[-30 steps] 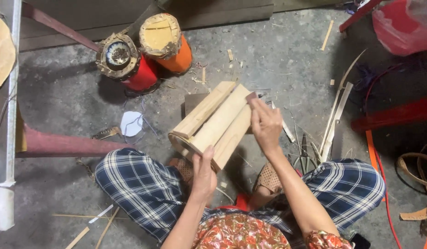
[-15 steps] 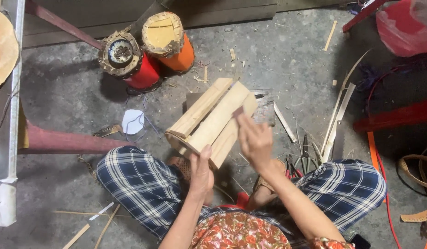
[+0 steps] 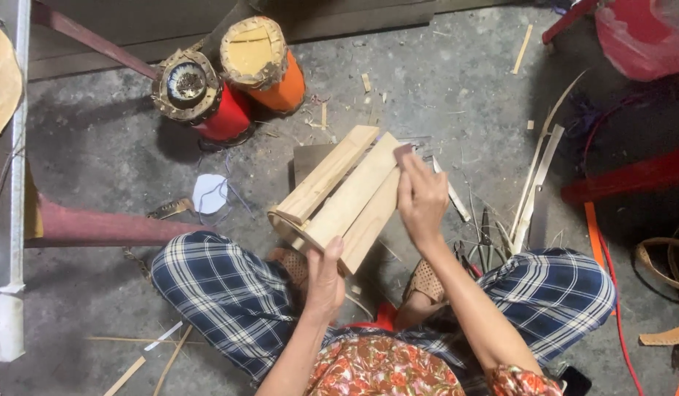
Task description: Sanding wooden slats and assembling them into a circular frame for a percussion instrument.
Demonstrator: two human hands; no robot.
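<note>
A person sits low with knees spread, in blue-and-white plaid trousers, and holds a curved bundle of pale wood strips at the centre of the frame, above the lap. The bundle runs diagonally from lower left to upper right, its lower end bent into a rounded loop.

The left hand comes up from the bottom centre, forearm nearly vertical. Its fingers are closed around the lower edge of the bundle, with the thumb pressed flat on the top strip near the looped end. The right hand reaches in from the lower right, wrist bent, palm down on the upper right part of the bundle. Its fingers are loosely curled and lie together along the edge of the outer strip, touching it; whether they wrap under the strip cannot be told.

The floor is rough grey concrete, littered with wood slivers and shavings. In the upper left stand two drum-like cylinders side by side, a red one and an orange one, each with a woven-rimmed top. A dark red bar crosses the left middle. Long thin wood strips lean at right of centre, with pliers near the right knee. A red plastic object fills the upper right corner.
</note>
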